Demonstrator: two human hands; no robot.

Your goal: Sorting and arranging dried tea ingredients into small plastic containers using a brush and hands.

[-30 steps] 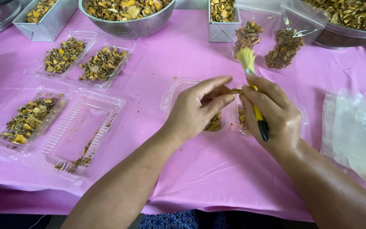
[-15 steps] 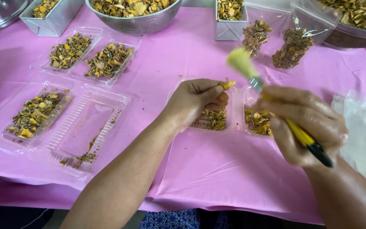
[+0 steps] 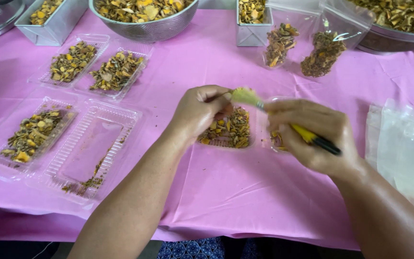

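Brushing a dried piece over a clear plastic tray

The left hand (image 3: 201, 111) pinches a small dried piece, too small to identify, above the clear tray (image 3: 229, 130) of yellow-brown dried slices on the pink tabletop (image 3: 226, 192). The right hand (image 3: 315, 136) has its grip clenched around a yellow-handled brush (image 3: 283, 122), bristles touching the left fingertips.

glossy clear plastic trays (image 3: 99, 144), smooth pink tablecloth (image 3: 226, 192), shiny metal bowl (image 3: 144, 29)

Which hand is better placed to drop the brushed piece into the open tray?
Left: the left hand pinches the piece directly above the tray; the right hand is occupied gripping the brush.
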